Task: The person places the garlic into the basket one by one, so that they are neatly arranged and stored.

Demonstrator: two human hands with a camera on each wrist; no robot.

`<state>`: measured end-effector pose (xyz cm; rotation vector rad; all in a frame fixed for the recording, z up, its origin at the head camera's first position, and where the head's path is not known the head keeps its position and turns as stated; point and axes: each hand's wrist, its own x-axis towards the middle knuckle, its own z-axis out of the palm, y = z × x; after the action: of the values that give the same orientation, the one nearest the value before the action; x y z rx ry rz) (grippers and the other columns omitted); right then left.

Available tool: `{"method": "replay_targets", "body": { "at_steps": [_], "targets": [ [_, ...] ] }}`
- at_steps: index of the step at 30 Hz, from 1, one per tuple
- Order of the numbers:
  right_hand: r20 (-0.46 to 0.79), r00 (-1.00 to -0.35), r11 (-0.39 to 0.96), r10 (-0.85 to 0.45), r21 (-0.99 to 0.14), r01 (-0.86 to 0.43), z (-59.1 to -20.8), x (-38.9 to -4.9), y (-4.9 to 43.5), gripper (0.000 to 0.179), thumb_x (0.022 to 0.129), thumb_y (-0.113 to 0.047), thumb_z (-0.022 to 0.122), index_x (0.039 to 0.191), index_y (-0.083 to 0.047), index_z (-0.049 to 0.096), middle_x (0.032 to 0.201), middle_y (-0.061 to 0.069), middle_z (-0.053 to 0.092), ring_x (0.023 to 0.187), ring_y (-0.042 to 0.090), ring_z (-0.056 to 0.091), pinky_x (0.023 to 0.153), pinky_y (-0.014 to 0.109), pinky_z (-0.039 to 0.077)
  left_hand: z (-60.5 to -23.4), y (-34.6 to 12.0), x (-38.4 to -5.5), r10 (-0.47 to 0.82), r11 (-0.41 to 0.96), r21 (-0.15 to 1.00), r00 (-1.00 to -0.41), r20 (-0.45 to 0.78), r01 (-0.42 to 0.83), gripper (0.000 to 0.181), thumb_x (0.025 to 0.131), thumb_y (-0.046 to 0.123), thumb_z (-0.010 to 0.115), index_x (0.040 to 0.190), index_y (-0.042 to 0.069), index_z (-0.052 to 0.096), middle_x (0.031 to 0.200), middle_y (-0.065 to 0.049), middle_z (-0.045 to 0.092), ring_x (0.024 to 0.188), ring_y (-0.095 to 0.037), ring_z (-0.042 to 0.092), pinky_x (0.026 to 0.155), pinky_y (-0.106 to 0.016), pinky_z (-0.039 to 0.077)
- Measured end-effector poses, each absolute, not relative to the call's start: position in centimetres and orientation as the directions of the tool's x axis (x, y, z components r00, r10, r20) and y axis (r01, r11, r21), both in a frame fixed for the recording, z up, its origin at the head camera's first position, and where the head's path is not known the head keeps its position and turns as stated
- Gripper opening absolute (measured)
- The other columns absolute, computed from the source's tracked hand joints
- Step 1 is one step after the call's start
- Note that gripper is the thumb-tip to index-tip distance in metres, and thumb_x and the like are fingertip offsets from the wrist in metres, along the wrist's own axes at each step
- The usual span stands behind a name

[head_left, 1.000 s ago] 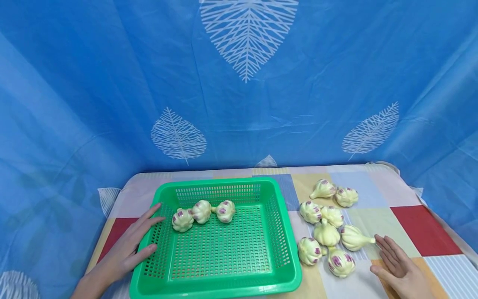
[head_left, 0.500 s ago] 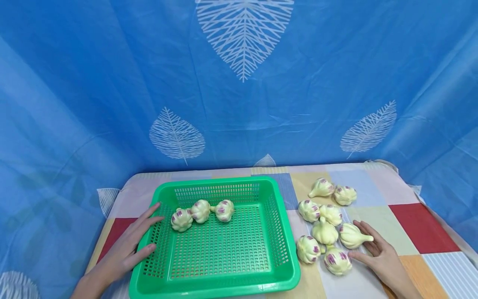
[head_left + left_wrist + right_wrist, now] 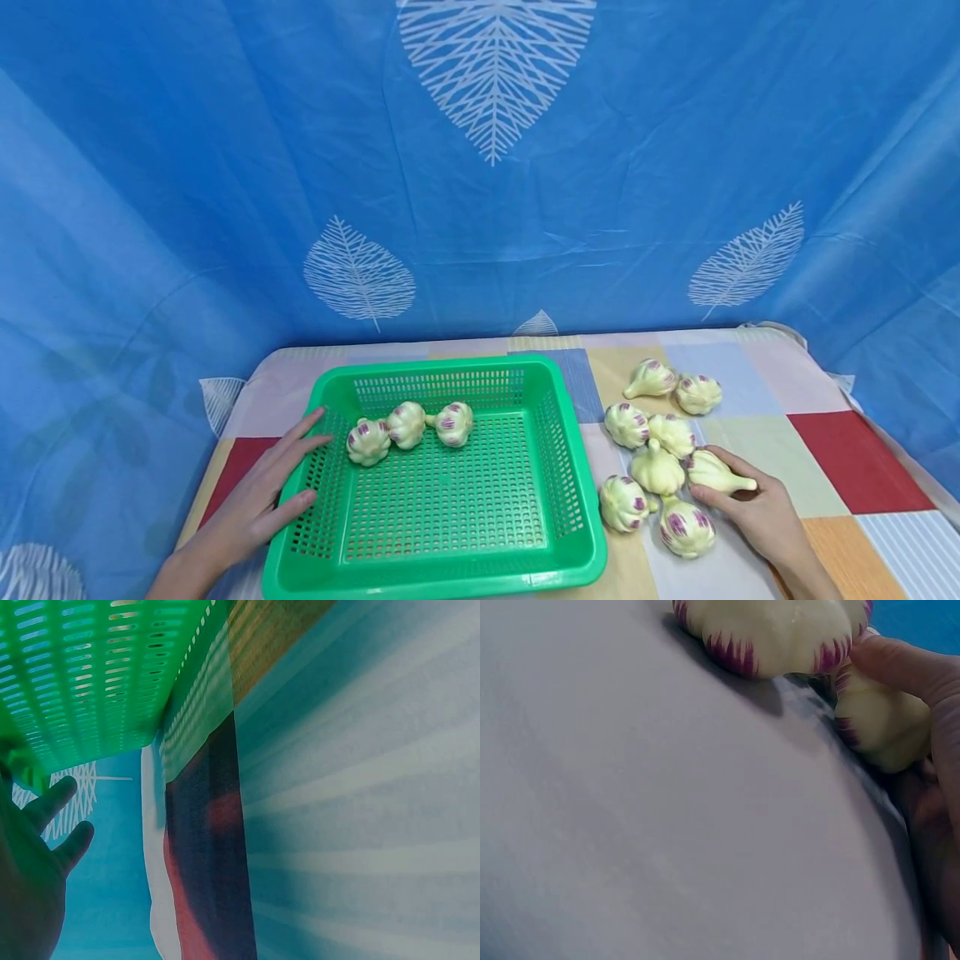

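Observation:
My right hand (image 3: 765, 512) grips a garlic bulb (image 3: 712, 473) at the right of the pile, thumb on its near side and fingers behind it. In the right wrist view the same garlic bulb (image 3: 881, 724) sits between thumb and fingers, beside another purple-streaked bulb (image 3: 780, 634). My left hand (image 3: 258, 492) rests with spread, fairly straight fingers on the left rim of a green plastic basket (image 3: 585, 500). The left wrist view has the left hand (image 3: 34, 877) beside the basket's slotted wall (image 3: 90, 682). Three garlic bulbs (image 3: 407, 425) lie in a row inside the basket.
Several more garlic bulbs (image 3: 657, 468) lie in a loose cluster on the table, right of the basket. A patchwork tablecloth (image 3: 855, 462) covers the table. Behind and at both sides hangs a blue curtain (image 3: 600, 208) with white leaf prints.
My right hand has moved left and away from me from the table's right side, and its fingers have closed round the rightmost garlic bulb. The left hand and basket stay put.

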<state>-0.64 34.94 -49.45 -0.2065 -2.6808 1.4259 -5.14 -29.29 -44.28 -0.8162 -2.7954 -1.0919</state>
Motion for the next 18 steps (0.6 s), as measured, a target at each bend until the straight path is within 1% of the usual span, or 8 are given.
{"method": "replay_targets", "body": {
  "at_steps": [3, 4, 6, 9, 11, 13, 15, 18],
  "targets": [
    [0.017, -0.986, 0.534, 0.163, -0.843, 0.074, -49.4, -0.7, 35.0, 0.067, 0.088, -0.02, 0.081, 0.144, 0.001, 0.053, 0.122, -0.03, 0.05, 0.107, -0.02, 0.048, 0.077, 0.012, 0.049, -44.3, -29.3, -5.1, 0.453, 0.623, 0.62, -0.866, 0.212, 0.477, 0.064, 0.089, 0.014, 0.069, 0.149, 0.016, 0.047, 0.166, 0.0, 0.02, 0.148, -0.01, 0.02, 0.107, -0.031, 0.029],
    [0.013, -0.986, 0.529, 0.163, -0.845, 0.077, -49.4, -0.7, 35.0, 0.067, 0.088, -0.02, 0.081, 0.144, 0.001, 0.053, 0.122, -0.031, 0.05, 0.107, -0.021, 0.048, 0.077, 0.012, 0.049, -44.3, -29.3, -5.1, 0.455, 0.623, 0.618, -0.865, 0.213, 0.48, 0.064, 0.089, 0.014, 0.069, 0.149, 0.015, 0.047, 0.166, 0.0, 0.02, 0.148, -0.011, 0.02, 0.107, -0.038, 0.031],
    [0.003, -0.986, 0.524, 0.164, -0.847, 0.085, -49.4, -0.8, 35.1, 0.067, 0.088, -0.021, 0.081, 0.145, 0.001, 0.052, 0.122, -0.031, 0.05, 0.107, -0.021, 0.047, 0.077, 0.013, 0.05, -44.4, -29.3, -5.1, 0.452, 0.624, 0.617, -0.866, 0.214, 0.479, 0.064, 0.089, 0.014, 0.068, 0.149, 0.015, 0.047, 0.166, 0.0, 0.021, 0.148, -0.011, 0.02, 0.105, -0.046, 0.033],
    [-0.019, -0.984, 0.532, 0.177, -0.84, 0.112, -49.4, -0.8, 35.1, 0.068, 0.088, -0.023, 0.081, 0.145, -0.001, 0.052, 0.126, -0.024, 0.052, 0.107, -0.022, 0.046, 0.077, 0.012, 0.049, -44.4, -29.3, -5.1, 0.454, 0.623, 0.616, -0.864, 0.217, 0.482, 0.063, 0.089, 0.014, 0.068, 0.149, 0.015, 0.048, 0.166, -0.001, 0.021, 0.148, -0.011, 0.021, 0.1, -0.056, 0.034],
    [-0.036, -0.98, 0.541, 0.195, -0.83, 0.138, -49.4, -0.7, 35.2, 0.068, 0.088, -0.025, 0.081, 0.146, -0.002, 0.053, 0.132, -0.014, 0.053, 0.106, -0.022, 0.044, 0.077, 0.012, 0.049, -44.4, -29.3, -5.2, 0.451, 0.624, 0.618, -0.867, 0.214, 0.478, 0.062, 0.09, 0.014, 0.067, 0.149, 0.016, 0.048, 0.166, -0.001, 0.021, 0.148, -0.011, 0.021, 0.1, -0.056, 0.034],
    [-0.048, -0.976, 0.544, 0.214, -0.824, 0.16, -49.3, -0.6, 35.2, 0.068, 0.088, -0.027, 0.081, 0.146, -0.004, 0.054, 0.135, -0.01, 0.052, 0.105, -0.023, 0.043, 0.077, 0.011, 0.048, -44.3, -29.3, -5.2, 0.457, 0.619, 0.619, -0.863, 0.217, 0.483, 0.061, 0.091, 0.014, 0.066, 0.149, 0.015, 0.047, 0.166, -0.002, 0.02, 0.148, -0.011, 0.021, 0.1, -0.058, 0.034],
    [-0.043, -0.973, 0.54, 0.228, -0.826, 0.163, -49.0, -0.6, 35.3, 0.068, 0.087, -0.027, 0.081, 0.145, -0.004, 0.054, 0.133, -0.013, 0.054, 0.105, -0.022, 0.045, 0.076, 0.011, 0.048, -44.3, -29.3, -5.2, 0.459, 0.618, 0.618, -0.861, 0.218, 0.486, 0.06, 0.092, 0.014, 0.065, 0.149, 0.016, 0.047, 0.166, -0.001, 0.02, 0.148, -0.011, 0.021, 0.101, -0.055, 0.034],
    [-0.002, -0.974, 0.526, 0.226, -0.841, 0.124, -48.1, -0.7, 35.3, 0.065, 0.088, -0.021, 0.081, 0.144, -0.002, 0.055, 0.124, -0.025, 0.056, 0.104, -0.017, 0.051, 0.076, 0.011, 0.048, -44.3, -29.3, -5.2, 0.466, 0.61, 0.614, -0.853, 0.232, 0.501, 0.06, 0.092, 0.013, 0.065, 0.149, 0.015, 0.047, 0.166, -0.003, 0.02, 0.148, -0.011, 0.021, 0.101, -0.056, 0.035]
  ]
}}
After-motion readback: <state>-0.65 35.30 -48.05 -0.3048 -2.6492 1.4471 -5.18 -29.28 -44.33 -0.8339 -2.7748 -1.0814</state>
